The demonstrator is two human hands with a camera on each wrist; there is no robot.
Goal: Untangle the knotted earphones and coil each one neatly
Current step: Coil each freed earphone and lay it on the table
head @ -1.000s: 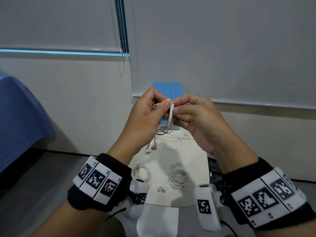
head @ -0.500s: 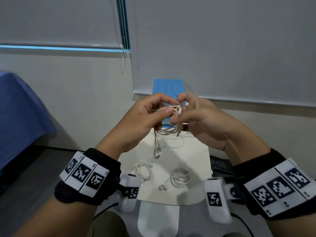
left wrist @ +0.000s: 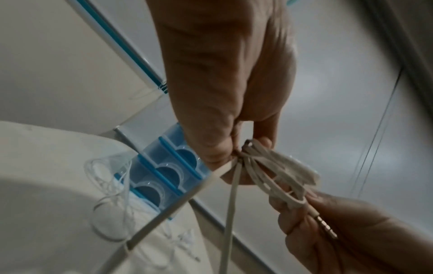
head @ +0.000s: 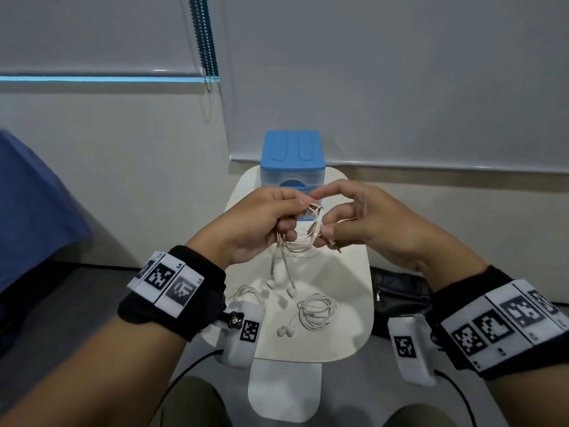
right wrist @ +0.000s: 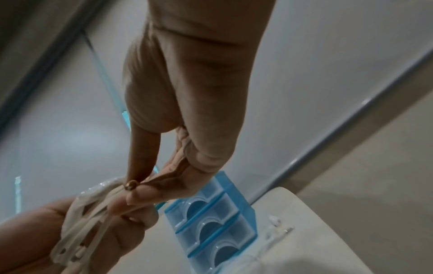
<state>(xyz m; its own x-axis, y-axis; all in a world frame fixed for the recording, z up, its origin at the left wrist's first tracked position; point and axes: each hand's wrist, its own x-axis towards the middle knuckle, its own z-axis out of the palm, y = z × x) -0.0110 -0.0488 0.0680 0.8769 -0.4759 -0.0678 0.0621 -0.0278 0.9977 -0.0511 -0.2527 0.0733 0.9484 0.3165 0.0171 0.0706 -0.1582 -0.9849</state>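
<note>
Both hands up over the surface, meeting just in front of the blue drawer box; left hand has thumb and fingers curled tight on the top of a pinkish-white earphone bundle, several cable loops gathered at the pinch, seen close in the left wrist view; right hand is clamped on the same earphone, thumb and forefinger pinching the plug end, other fingers curled; gold jack plug pokes out past the right fingers, tip also visible in the right wrist view; two earbuds of that earphone hang down on their leads below the left hand, close over the surface, contact unclear.

On the surface: one white earphone coil lying flat near the front edge, its buds just to its left; another white earphone lies to the left of it, partly hidden behind the left wrist camera, so how tidy its coil is I cannot tell; the two are apart, not touching.

Drawer box sits at the far end of the surface against the wall, three clear drawers with blue fronts; black bag on the floor right of the surface; blue cloth at far left.
</note>
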